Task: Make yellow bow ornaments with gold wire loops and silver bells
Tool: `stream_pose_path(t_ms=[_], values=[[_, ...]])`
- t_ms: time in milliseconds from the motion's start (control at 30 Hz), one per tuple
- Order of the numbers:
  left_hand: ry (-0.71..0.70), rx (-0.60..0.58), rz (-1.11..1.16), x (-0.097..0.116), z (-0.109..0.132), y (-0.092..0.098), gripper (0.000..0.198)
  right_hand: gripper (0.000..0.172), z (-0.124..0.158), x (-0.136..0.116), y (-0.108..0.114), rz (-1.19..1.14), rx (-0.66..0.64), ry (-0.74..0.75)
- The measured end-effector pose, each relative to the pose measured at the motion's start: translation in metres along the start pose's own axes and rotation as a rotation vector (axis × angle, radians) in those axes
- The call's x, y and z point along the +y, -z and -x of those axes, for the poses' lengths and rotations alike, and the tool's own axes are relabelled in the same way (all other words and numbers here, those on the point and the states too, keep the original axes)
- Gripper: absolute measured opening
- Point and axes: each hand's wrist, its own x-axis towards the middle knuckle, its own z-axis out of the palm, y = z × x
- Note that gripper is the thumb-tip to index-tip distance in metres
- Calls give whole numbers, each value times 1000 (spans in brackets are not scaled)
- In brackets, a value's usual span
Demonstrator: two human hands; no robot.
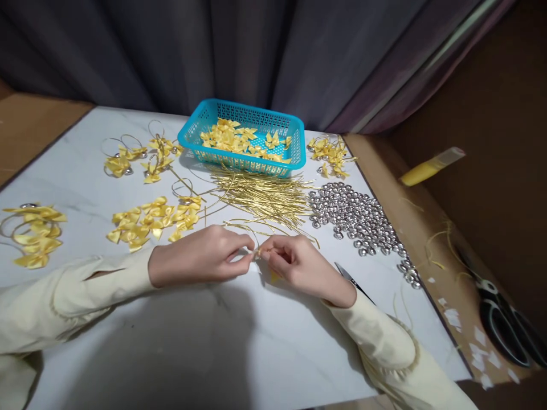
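Observation:
My left hand (209, 256) and my right hand (305, 265) meet at the middle of the table. Both are closed in a pinch, fingertips nearly touching, on a thin gold wire tie (258, 250). A small shiny bit shows between the fingertips, too small to make out. Under my right hand a yellow ribbon bow (274, 276) is partly hidden. Just beyond my hands lies a heap of gold wire ties (267, 196). Loose yellow bows (141, 219) are spread beyond my left forearm. Small silver bell-like pieces (354, 216) form a pile to the right.
A blue plastic basket (192, 132) with yellow bows stands at the back. Bows with wire loops and silver pieces (38, 233) lie in groups at left and back. A dark pointed blade (352, 280) pokes out by my right wrist; black-handled scissors (504, 319) lie far right.

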Motion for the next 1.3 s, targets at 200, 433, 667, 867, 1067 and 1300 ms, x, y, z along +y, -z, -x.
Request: stream_pose_path(t_ms=[200, 433, 667, 867, 1067, 1300], values=[[-45, -50, -165, 3, 3, -1, 24, 16, 1, 0, -5, 52, 18, 58], [-72, -75, -98, 2, 4, -4, 27, 19, 3, 0, -9, 143, 46, 112], [78, -55, 92, 1, 1, -7, 29, 18, 5, 0, -16, 209, 80, 156], [256, -171, 336, -4, -5, 0, 23, 20, 7, -2, -17, 238, 75, 175], [435, -291, 666, -5, -9, 9, 23, 21, 6, -1, -12, 219, 70, 183], [409, -214, 552, -3, -9, 2, 26, 19, 1, 5, -5, 122, -38, 124]])
